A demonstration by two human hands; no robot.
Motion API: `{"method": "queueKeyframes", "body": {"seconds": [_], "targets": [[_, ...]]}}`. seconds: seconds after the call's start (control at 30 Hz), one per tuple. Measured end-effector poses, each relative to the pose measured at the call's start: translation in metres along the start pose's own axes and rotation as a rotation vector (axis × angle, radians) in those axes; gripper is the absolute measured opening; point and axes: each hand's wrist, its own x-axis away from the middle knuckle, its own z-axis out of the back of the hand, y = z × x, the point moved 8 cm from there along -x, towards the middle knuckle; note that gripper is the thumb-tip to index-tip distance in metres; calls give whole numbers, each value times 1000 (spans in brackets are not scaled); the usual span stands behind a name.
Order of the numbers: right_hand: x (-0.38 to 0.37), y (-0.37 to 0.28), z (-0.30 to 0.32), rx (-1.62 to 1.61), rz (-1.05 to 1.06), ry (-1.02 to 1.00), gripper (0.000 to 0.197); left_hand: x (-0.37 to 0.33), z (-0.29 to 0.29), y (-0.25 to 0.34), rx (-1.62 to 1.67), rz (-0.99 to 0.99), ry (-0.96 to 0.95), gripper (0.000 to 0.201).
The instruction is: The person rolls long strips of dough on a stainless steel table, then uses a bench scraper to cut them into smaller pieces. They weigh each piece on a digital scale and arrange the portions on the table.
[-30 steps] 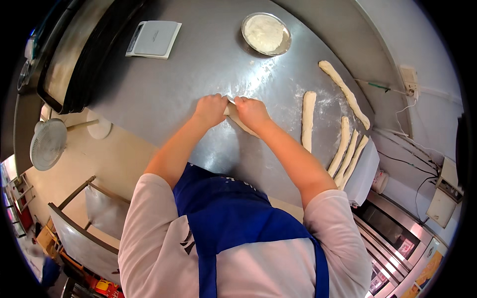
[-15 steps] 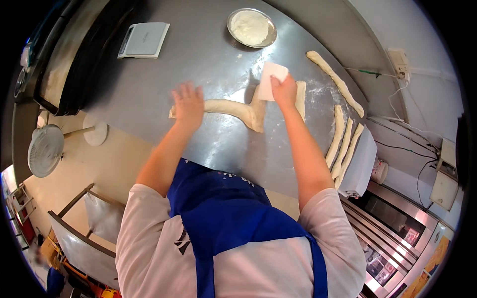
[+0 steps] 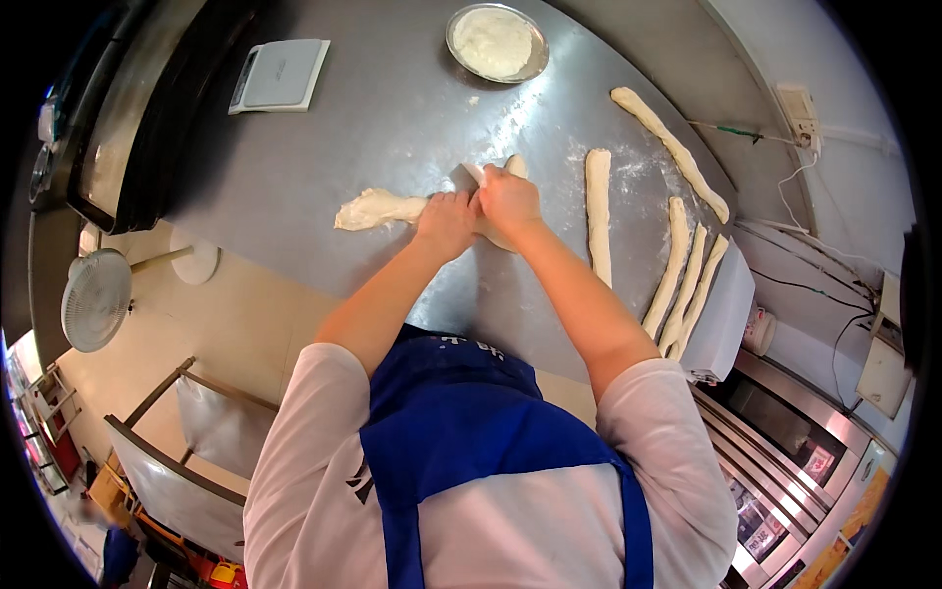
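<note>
A lumpy strip of dough [image 3: 378, 209] lies on the steel table. My left hand [image 3: 448, 225] is closed over its right end, the fingers bent down onto it. Against it, my right hand [image 3: 509, 202] grips a pale dough scraper [image 3: 475, 175], seen almost edge-on and mostly covered by the fingers. More dough [image 3: 516, 166] shows just beyond and below the right hand. Whether it is joined to the strip under my hands is hidden. To the right lies a separate long dough strip [image 3: 599, 216], running away from me.
Several thin dough strips [image 3: 669, 265] lie along the right side, beside a white box [image 3: 721, 314]. At the far side stand a metal bowl of flour [image 3: 494, 44] and a white kitchen scale [image 3: 280, 74]. Loose flour dusts the steel table [image 3: 294, 187].
My left hand has moved right along the dough, from lying spread to closing over it. My right hand has come left and nearer with the scraper, now tilted edge-on. Both hands now meet.
</note>
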Motion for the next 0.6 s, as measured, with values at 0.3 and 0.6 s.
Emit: {"method": "queueKeyframes", "body": {"seconds": [0.3,0.6], "targets": [[12,130,16,-239,-552,346,39,80,-14,7,77,-41,-21,70],[16,28,14,-76,-199,16,30,85,-2,13,95,-81,310,61]]}}
